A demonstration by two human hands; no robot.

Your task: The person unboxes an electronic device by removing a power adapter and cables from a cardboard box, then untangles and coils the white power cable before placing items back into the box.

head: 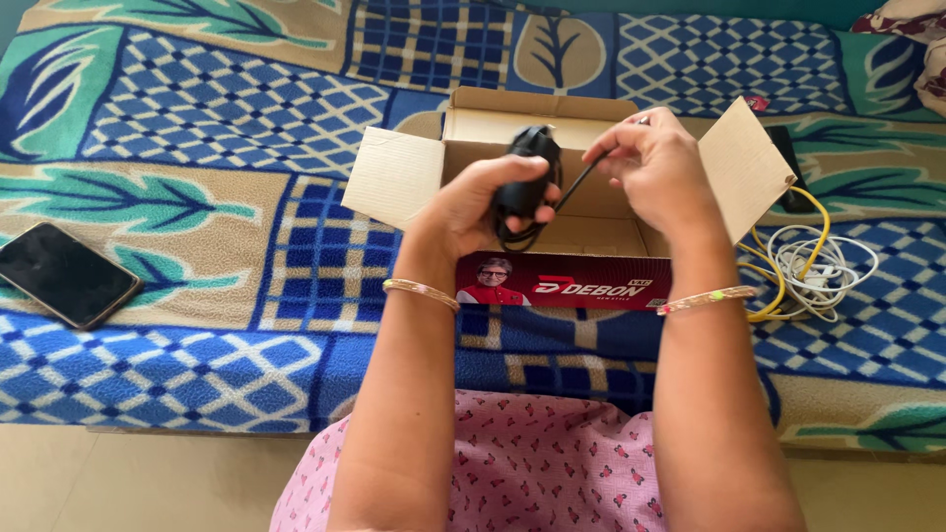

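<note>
My left hand [471, 205] grips a black device [527, 175] with its black cable coiled around it, held over an open cardboard box [512, 126]. My right hand [655, 163] pinches the free end of the black cable [579, 182] beside the device. The box has brown flaps spread to both sides and a red printed front panel [562, 282]. The inside of the box is mostly hidden behind my hands.
A dark smartphone [64, 273] lies on the patterned blue, green and beige bedcover [217, 118] at the left. A tangle of white and yellow cables [813, 266] sits right of the box, with a black object [788, 167] behind the right flap.
</note>
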